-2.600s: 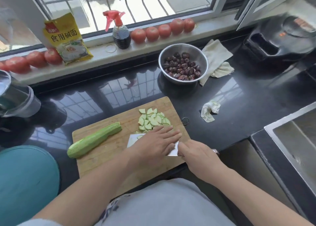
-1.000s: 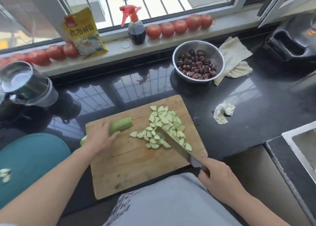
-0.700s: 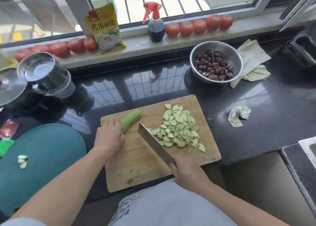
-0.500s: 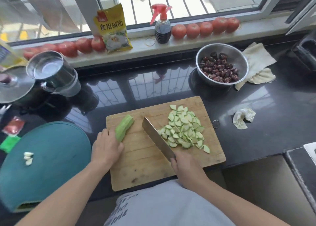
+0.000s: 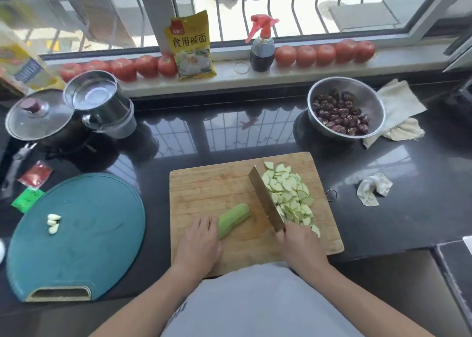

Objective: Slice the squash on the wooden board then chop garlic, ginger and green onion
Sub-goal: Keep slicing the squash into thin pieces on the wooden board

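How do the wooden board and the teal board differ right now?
The wooden board is rectangular and pale; the teal board is rounded with a handle slot. The wooden board carries a squash piece and a slice pile, with both hands working over it; the teal board carries only a few garlic cloves and no hand is on it. Both lie flat on the dark counter.

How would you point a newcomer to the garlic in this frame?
Start at the round teal board left of the wooden board. Near its left edge lie a few small garlic cloves, the only pale pieces on that board.
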Motion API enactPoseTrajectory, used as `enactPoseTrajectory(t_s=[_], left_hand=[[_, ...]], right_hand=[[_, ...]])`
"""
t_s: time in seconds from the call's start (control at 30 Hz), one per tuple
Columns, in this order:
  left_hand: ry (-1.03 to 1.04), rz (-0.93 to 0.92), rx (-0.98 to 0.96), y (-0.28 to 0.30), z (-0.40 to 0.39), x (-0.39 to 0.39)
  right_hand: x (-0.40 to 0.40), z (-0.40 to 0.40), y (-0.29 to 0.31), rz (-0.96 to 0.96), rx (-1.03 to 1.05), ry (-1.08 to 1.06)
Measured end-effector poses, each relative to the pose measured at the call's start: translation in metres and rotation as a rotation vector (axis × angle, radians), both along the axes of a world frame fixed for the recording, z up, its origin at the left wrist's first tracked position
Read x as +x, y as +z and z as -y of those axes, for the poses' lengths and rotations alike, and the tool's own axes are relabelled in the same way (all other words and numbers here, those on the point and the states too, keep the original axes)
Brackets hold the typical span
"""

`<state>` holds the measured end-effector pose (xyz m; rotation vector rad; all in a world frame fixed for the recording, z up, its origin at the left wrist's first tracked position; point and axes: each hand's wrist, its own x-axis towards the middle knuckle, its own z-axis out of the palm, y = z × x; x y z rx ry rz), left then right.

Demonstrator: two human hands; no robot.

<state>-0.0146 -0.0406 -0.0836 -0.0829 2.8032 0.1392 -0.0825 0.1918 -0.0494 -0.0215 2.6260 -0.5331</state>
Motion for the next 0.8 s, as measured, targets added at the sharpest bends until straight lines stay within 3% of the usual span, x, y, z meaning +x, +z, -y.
enactPoseTrajectory(t_s=[0.1, 0.23, 0.57, 0.67, 0.8], left_hand=[[0.064, -0.035, 0.019, -0.002, 0.011, 0.004], [-0.024, 0.009, -0.004, -0.005, 0.022, 0.003], [0.255, 0.085, -0.122, -0.001, 0.01, 0.014], [0.4, 0.178, 0.077, 0.002, -0.009, -0.003], [0.669, 0.315, 0.748, 0.002, -0.035, -0.015]], right_hand=[[0.001, 0.003, 0.004, -0.076, -0.021, 0.024], [0.006, 0.0, 0.014, -0.089, -0.062, 0.114], [-0.007, 0.023, 0.033, 0.055, -0.102, 0.001], [-0.012, 0.039, 0.037, 0.148, -0.123, 0.02], [-0.016, 0.044, 0.037, 0.129, -0.07, 0.076]])
